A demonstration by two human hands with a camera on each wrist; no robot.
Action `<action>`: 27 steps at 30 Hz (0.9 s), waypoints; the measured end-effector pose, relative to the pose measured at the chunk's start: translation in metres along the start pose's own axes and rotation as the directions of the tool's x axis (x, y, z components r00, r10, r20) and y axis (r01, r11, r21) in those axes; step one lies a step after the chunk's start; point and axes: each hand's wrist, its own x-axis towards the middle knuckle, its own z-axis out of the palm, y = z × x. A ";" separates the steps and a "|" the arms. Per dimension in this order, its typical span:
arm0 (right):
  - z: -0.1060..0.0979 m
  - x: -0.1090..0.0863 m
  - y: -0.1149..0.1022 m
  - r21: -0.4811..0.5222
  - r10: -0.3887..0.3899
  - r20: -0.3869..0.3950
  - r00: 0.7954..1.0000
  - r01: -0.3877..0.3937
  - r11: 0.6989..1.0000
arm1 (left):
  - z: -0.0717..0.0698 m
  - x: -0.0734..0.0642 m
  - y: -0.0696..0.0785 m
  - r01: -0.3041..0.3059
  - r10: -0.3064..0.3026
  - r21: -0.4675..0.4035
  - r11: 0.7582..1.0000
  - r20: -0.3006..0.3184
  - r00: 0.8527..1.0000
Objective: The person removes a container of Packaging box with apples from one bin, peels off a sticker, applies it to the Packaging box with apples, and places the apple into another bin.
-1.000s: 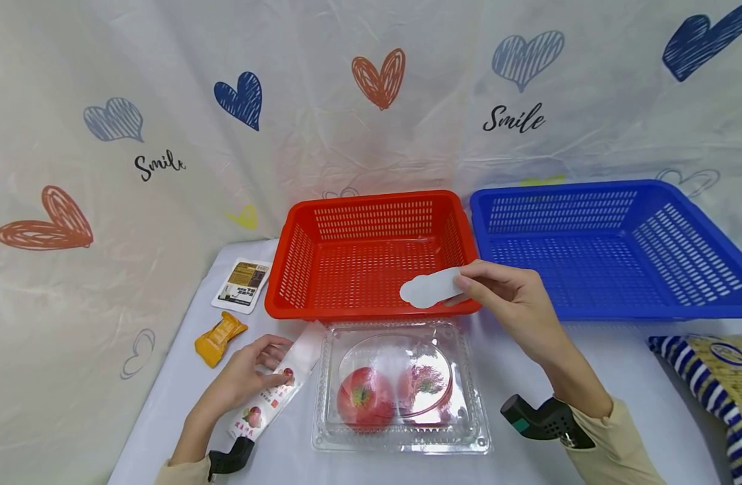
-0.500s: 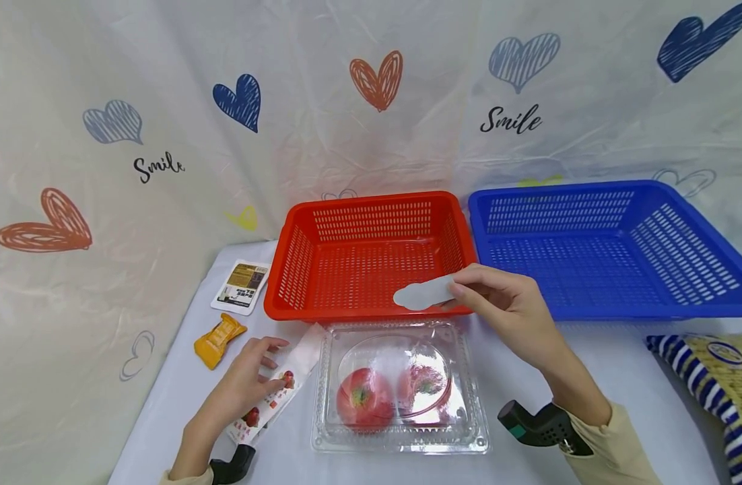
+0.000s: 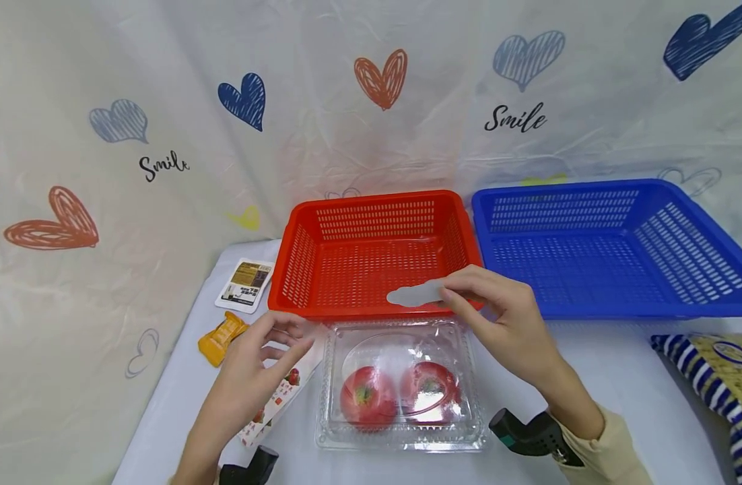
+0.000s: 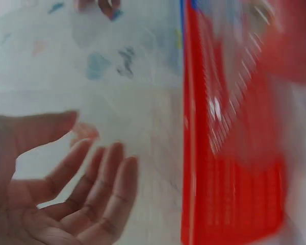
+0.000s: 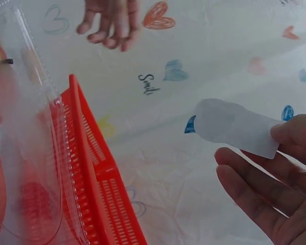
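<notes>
A white hanging cloth [image 3: 431, 141] printed with hearts and "Smile" rises behind the white-covered worktop [image 3: 595, 357]. Along the worktop's back edge stand a blue rectangular plastic basket [image 3: 595, 311] and, left of it, a red rectangular plastic basket [image 3: 377, 219]. A clear plastic box [image 3: 401, 441] lies before the red basket's front edge. To the right, cut off by the view, is a gold bag with blue-and-white stripes [image 3: 719, 377].

The right hand [image 3: 504, 316] pinches between thumb and fingers; the left hand [image 3: 258, 367] holds nothing, its fingers loosely bent, over a long white strip with red fruit prints [image 3: 286, 397] slanting beside the box. Inside the box, two round red apples [image 3: 367, 397] sit side by side.

Near the worktop's back left corner lies a flat white pouch with a brown-and-black label [image 3: 245, 285]; nearer the front, by the left edge, is a small orange wrapped packet [image 3: 221, 339]. The pinched thing, a flat pale piece with a rounded, lobed end [image 3: 415, 294], is in the air, seen over the red basket's front edge
</notes>
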 end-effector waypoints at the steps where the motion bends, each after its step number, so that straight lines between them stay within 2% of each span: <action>1: 0.002 0.000 -0.001 -0.038 -0.029 -0.007 1.000 0.029 0.999 | 0.003 0.001 0.007 -0.022 0.021 -0.079 0.997 -0.005 1.000; 3: 0.005 0.001 -0.003 -0.112 -0.085 -0.014 0.996 0.083 0.990 | 0.009 0.003 0.020 -0.047 0.048 -0.219 0.975 -0.004 0.999; 6: 0.012 0.002 -0.005 -0.184 -0.166 -0.014 0.986 0.161 0.970 | 0.019 0.008 0.037 -0.063 0.092 -0.361 0.931 0.064 0.994; 9: 0.019 0.004 -0.008 -0.216 -0.240 -0.010 0.971 0.233 0.948 | 0.030 0.014 0.050 -0.088 0.164 -0.415 0.905 0.150 0.975; 12: 0.024 0.004 -0.010 -0.221 -0.291 0.013 0.957 0.286 0.932 | 0.038 0.020 0.058 -0.076 0.183 -0.456 0.887 0.195 0.964; 18: 0.030 0.001 -0.011 -0.207 -0.312 0.070 0.948 0.319 0.925 | 0.046 0.032 0.061 -0.048 0.120 -0.466 0.883 0.125 0.985; 27: 0.033 -0.004 -0.003 -0.199 -0.291 0.118 0.950 0.309 0.930 | 0.056 0.039 0.060 -0.068 0.086 -0.485 0.872 0.015 0.996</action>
